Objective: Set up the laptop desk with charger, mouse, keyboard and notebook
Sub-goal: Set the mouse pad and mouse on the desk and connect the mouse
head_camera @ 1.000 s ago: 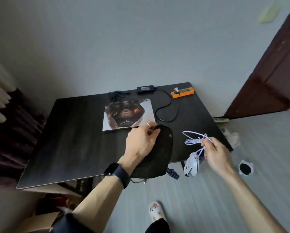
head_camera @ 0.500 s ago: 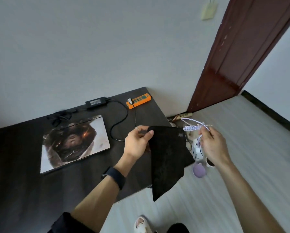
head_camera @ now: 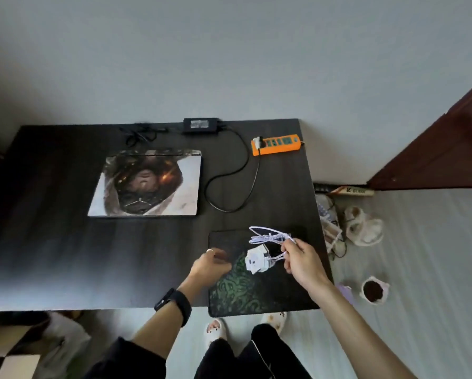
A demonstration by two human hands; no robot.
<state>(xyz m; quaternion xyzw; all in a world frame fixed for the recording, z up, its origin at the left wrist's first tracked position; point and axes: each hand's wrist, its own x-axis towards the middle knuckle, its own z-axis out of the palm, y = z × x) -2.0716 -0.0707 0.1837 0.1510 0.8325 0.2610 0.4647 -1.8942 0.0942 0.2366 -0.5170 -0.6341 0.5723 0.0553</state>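
Note:
A closed laptop (head_camera: 147, 184) with a picture on its lid lies on the black desk (head_camera: 51, 228). Behind it sits the black charger brick (head_camera: 200, 125), its cable (head_camera: 229, 176) looping to an orange power strip (head_camera: 277, 144). A dark mouse pad (head_camera: 243, 294) with a green pattern lies flat at the desk's front right corner. My left hand (head_camera: 211, 266) rests blurred on the pad's left part. My right hand (head_camera: 302, 258) pinches the bundled white cable (head_camera: 270, 237) of a white mouse (head_camera: 256, 259), which dangles just above the pad.
A dark wooden door (head_camera: 445, 149) stands at the right. Slippers (head_camera: 365, 228), cords and a small cup (head_camera: 373, 291) lie on the floor right of the desk. A cardboard box (head_camera: 13, 351) sits under the desk's left front. My feet (head_camera: 215, 328) are below the pad.
The mouse pad, held upright in my left hand before, now lies flat on the desk's front right. My right hand has carried the dangling mouse over it.

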